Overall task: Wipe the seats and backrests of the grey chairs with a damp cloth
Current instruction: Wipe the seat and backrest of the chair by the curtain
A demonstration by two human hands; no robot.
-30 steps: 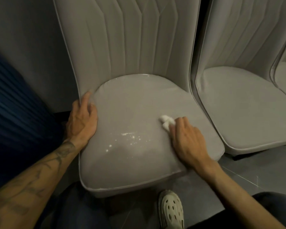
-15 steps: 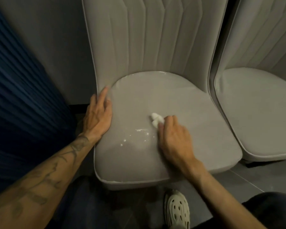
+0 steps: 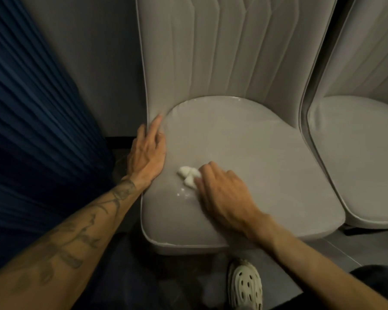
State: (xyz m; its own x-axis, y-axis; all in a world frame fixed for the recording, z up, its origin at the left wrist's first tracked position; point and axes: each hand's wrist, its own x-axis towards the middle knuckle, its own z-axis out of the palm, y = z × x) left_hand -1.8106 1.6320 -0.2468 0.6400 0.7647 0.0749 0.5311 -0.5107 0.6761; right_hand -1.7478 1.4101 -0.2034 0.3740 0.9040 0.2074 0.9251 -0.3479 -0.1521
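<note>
Fingers (image 3: 207, 175) of the right hand (image 3: 222, 195) are curled and close together, pinching a bunched white damp cloth (image 3: 187, 174) against the seat (image 3: 255, 157) of the nearest grey chair. The cloth lies left of the seat's centre, with most of its bulk showing ahead of the fingertips. A few white specks (image 3: 181, 193) lie on the upholstery just nearer than the cloth. The left hand (image 3: 147, 153) rests flat on the seat's left edge, its fingers straight and lying side by side, the index fingertip (image 3: 157, 119) touching the corner where seat meets backrest (image 3: 222, 52).

Step in hand, as judged: wiping the seat, with the left hand bracing the chair. The specks appear not yet cleared, and the ribbed backrest shows no sign either way of having been wiped.

The next move calls for a pass of the cloth toward the person over the specks, then strokes to the seat's rear curve, where a glossy band (image 3: 215, 100) shows. After that the cloth must go up the backrest, following the vertical seams. The second grey chair (image 3: 356, 153), just to the right, is left to do.
</note>
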